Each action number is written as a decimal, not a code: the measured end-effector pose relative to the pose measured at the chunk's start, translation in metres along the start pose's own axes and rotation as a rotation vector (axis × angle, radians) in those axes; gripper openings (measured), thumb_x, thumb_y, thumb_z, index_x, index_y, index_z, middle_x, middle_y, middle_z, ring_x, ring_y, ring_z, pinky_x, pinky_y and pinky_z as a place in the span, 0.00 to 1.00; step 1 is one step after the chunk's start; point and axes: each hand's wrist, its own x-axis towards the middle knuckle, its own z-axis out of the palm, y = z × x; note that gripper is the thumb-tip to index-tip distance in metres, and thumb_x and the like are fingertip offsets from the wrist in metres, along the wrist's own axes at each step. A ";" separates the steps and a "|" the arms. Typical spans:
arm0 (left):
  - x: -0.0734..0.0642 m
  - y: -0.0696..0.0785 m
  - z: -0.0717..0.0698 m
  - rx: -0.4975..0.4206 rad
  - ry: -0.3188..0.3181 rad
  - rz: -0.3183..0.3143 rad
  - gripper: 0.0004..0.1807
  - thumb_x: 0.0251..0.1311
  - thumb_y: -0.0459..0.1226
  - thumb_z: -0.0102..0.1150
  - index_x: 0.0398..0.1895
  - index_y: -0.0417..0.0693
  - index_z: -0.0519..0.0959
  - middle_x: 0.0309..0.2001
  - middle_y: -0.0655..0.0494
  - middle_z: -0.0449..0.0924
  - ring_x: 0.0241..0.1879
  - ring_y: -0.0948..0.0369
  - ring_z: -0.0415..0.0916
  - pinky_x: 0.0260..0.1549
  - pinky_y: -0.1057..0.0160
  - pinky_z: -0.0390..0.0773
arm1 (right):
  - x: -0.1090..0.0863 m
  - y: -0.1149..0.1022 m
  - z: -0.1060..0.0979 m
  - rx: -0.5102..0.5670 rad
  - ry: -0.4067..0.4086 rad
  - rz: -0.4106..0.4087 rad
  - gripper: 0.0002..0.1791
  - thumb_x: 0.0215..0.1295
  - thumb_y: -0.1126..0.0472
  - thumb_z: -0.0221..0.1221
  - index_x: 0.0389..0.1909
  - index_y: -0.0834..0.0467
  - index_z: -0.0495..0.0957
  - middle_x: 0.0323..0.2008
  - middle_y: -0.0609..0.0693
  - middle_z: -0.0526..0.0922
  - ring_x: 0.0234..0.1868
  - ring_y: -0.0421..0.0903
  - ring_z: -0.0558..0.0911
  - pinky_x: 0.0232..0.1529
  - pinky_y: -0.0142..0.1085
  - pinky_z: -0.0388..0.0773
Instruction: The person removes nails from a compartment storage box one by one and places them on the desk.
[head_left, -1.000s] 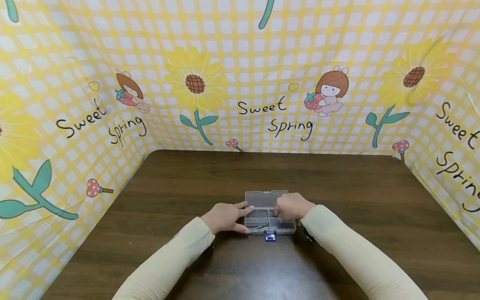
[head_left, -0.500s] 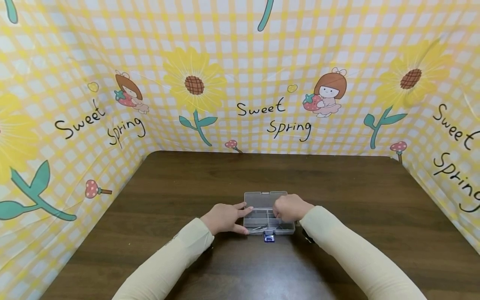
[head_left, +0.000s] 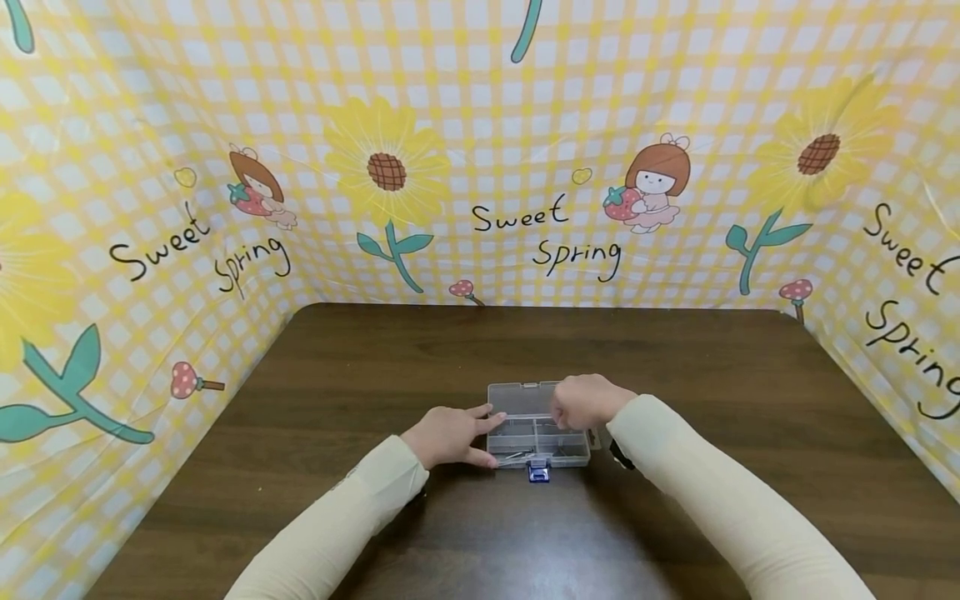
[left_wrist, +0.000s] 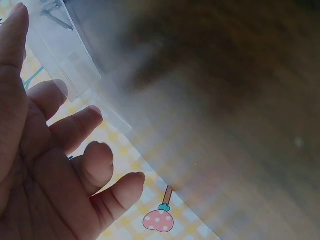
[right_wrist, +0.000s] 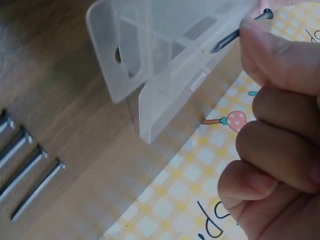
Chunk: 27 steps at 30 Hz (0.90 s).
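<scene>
A clear plastic compartment box lies on the table with its lid laid back on the far side. Thin metal pieces show in its front left compartment. Along the box's left side, my left hand rests with fingers spread, the index fingertip at the rim and the thumb by the front corner. Over the right back part of the box is my right hand. It pinches a dark nail between thumb and index finger, the other fingers curled in. In the head view that nail is hidden.
Several more nails lie side by side on the wooden table, behind my right arm in the head view. A blue latch sticks out at the box's front. A yellow checked cloth stands around the table's back and sides.
My right hand has lifted a little from the right back compartment, showing more of the box. The left hand and box have stayed in place.
</scene>
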 end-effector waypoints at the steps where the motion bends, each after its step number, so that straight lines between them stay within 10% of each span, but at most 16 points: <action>1: 0.000 0.000 -0.001 -0.003 0.002 0.004 0.42 0.53 0.63 0.57 0.70 0.58 0.66 0.67 0.53 0.67 0.26 0.59 0.78 0.26 0.62 0.75 | -0.001 0.001 -0.001 0.002 -0.002 0.004 0.18 0.57 0.72 0.56 0.13 0.50 0.71 0.18 0.39 0.70 0.22 0.37 0.66 0.25 0.33 0.66; 8: -0.001 0.002 -0.004 0.003 0.018 0.016 0.41 0.53 0.62 0.57 0.70 0.58 0.66 0.67 0.52 0.66 0.13 0.61 0.68 0.22 0.63 0.72 | -0.011 0.008 -0.006 0.036 -0.038 0.032 0.20 0.59 0.72 0.55 0.11 0.51 0.68 0.15 0.40 0.64 0.20 0.38 0.61 0.24 0.33 0.60; 27: 0.000 0.001 -0.005 -0.007 -0.029 0.008 0.42 0.53 0.62 0.58 0.71 0.58 0.65 0.68 0.53 0.66 0.21 0.60 0.76 0.25 0.62 0.75 | -0.053 0.029 -0.007 0.056 -0.022 0.064 0.16 0.55 0.70 0.59 0.13 0.52 0.73 0.16 0.38 0.67 0.20 0.36 0.63 0.24 0.33 0.63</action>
